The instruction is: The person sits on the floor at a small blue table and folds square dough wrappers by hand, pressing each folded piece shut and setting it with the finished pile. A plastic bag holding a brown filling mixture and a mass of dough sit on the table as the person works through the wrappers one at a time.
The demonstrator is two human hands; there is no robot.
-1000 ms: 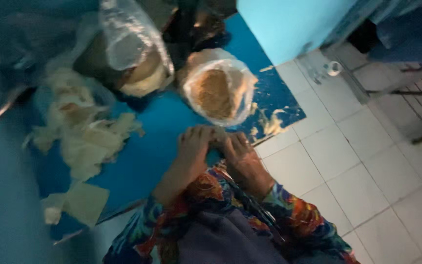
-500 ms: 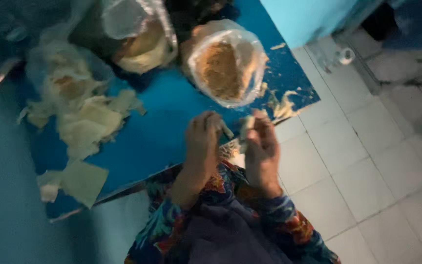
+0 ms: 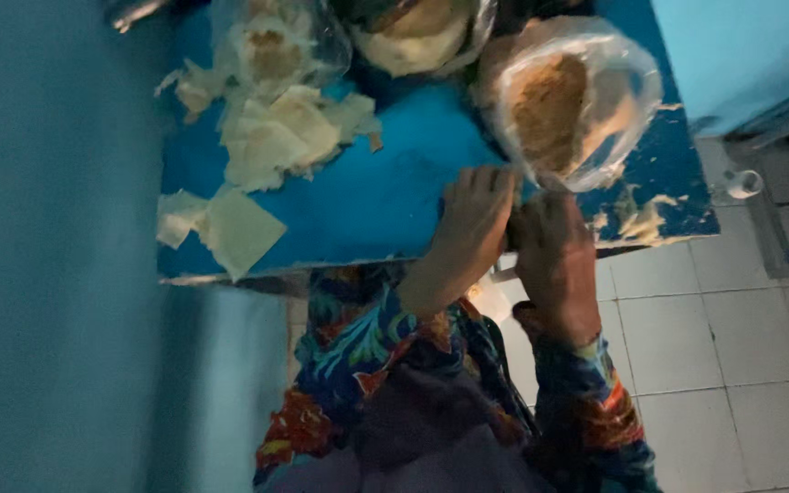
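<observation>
My left hand (image 3: 469, 224) lies with fingers stretched out at the front edge of the blue table (image 3: 367, 201). My right hand (image 3: 554, 256) is curled right beside it, touching it. Whatever sits between the two hands is hidden. Just beyond the fingertips lies a clear plastic bag of brown crumbly filling (image 3: 559, 110). Both sleeves carry a bright flower pattern.
Pale thin square sheets (image 3: 239, 228) and a heap of similar sheets (image 3: 276, 137) lie on the table's left part. A bagged bowl (image 3: 413, 36) stands at the back. Pale scraps (image 3: 641, 219) sit at the right edge. White floor tiles (image 3: 687, 347) and a small clear cup (image 3: 741, 183) are on the right.
The view has swung and moved closer. My hands, apart half a second ago with a pale piece between them, have come together at the table edge nearer the filling bag.
</observation>
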